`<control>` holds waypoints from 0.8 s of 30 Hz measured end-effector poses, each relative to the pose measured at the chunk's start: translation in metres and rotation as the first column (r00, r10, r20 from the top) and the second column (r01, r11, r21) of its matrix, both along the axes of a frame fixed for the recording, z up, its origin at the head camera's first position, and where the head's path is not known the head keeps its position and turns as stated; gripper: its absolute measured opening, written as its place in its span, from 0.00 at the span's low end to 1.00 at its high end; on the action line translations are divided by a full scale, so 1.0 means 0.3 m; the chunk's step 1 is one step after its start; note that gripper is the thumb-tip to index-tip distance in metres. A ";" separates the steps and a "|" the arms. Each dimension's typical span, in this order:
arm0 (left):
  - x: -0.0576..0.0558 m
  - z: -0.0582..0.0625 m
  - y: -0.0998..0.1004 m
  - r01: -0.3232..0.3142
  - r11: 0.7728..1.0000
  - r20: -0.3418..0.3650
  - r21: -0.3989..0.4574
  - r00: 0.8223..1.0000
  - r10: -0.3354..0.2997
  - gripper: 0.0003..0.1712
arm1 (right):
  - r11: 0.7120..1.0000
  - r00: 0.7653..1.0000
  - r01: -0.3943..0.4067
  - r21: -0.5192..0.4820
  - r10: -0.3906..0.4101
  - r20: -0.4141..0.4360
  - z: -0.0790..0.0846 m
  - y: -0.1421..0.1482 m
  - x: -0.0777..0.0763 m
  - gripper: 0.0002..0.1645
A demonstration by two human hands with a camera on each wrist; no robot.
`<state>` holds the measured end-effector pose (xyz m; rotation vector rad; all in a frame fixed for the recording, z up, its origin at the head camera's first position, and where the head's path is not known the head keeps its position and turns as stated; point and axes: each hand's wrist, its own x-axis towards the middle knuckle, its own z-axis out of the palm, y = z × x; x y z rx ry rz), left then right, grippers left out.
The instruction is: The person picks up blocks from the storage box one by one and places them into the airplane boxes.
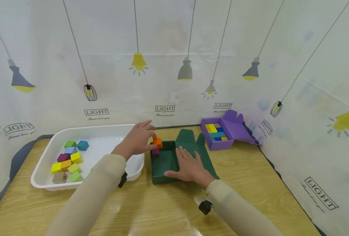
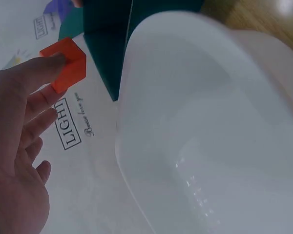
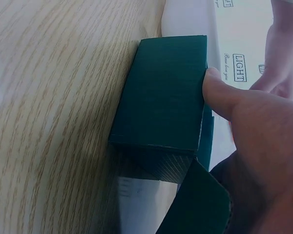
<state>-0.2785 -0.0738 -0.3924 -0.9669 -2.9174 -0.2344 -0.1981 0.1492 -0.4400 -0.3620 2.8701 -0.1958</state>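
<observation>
My left hand [image 1: 139, 137] pinches an orange cube [image 1: 157, 142] between thumb and fingertips. In the head view the cube overlaps the far left corner of the green cardboard box [image 1: 165, 178]. A purple cube [image 1: 155, 152] lies inside that corner. In the left wrist view the orange cube [image 2: 71, 66] sits under the thumb, with the lower fingers loosely bent. My right hand [image 1: 189, 165] rests over the right side of the green box, its fingers extended. The right wrist view has the thumb [image 3: 219, 95] on the top edge of the near wall [image 3: 161, 92].
A white tray [image 1: 103, 131] stands on the left, with several coloured cubes grouped at its left end. The green box's opened lid [image 1: 204, 157] spreads to the right. Farther back, a purple box [image 1: 221, 145] with its lid open holds several coloured blocks. A printed backdrop borders the wooden table.
</observation>
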 end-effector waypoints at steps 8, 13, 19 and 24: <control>-0.004 -0.072 0.095 0.006 0.990 -0.018 -0.139 1.000 -0.009 0.21 | 1.000 1.000 -0.002 0.020 0.002 0.001 -0.009 -0.005 -0.007 0.65; -0.007 -0.107 0.124 0.008 0.975 -0.022 -0.224 1.000 -0.013 0.20 | 1.000 1.000 0.008 0.018 -0.009 0.006 -0.004 -0.004 -0.006 0.65; -0.017 -0.144 0.135 -0.010 0.947 -0.074 -0.320 0.997 -0.014 0.23 | 1.000 1.000 0.000 0.012 0.000 0.004 -0.001 0.002 -0.003 0.64; -0.020 -0.165 0.136 -0.033 0.945 -0.111 -0.327 0.994 -0.003 0.24 | 1.000 1.000 0.000 0.016 0.000 0.005 0.000 0.002 -0.002 0.64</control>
